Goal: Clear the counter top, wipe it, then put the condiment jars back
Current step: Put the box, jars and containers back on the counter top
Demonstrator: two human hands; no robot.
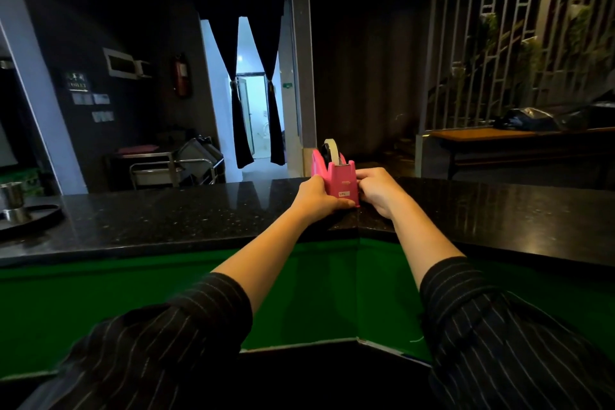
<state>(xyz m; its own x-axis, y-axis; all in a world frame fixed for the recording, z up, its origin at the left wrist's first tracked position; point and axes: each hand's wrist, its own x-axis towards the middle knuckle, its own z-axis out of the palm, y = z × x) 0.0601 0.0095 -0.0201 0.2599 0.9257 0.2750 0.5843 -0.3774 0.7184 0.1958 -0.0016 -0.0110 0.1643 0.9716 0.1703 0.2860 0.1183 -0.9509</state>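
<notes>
Both of your hands close on a pink tape dispenser (337,176) at the corner of the black speckled counter top (166,220). Your left hand (317,198) grasps the dispenser's left flank, fingers curled round its far side and thumb laid along the near lower edge. Your right hand (379,191) clasps the right flank, fingers bent against the pink body.

The dispenser sits between your two sets of fingers, where the two runs of counter meet. A small white label on it faces you. Whether its base rests on the stone or has cleared it cannot be told. A roll of pale tape (331,146) stands upright in the dispenser, just above and beyond your fingertips.

Well off to the left of your left fingers, a metal canister (13,200) stands on a round dark tray (36,215) on the same counter. Below your wrists, a green panel (133,293) faces the counter's inner side. Your dark pinstriped sleeves (186,316) are pushed up near the elbows.

Far beyond your fingers, black curtains (243,93) are tied back at a lit doorway, with a red fire extinguisher (182,75) on the wall to their left. Beyond your right hand stand a wooden bench (482,135) and a pale lattice screen (515,43).
</notes>
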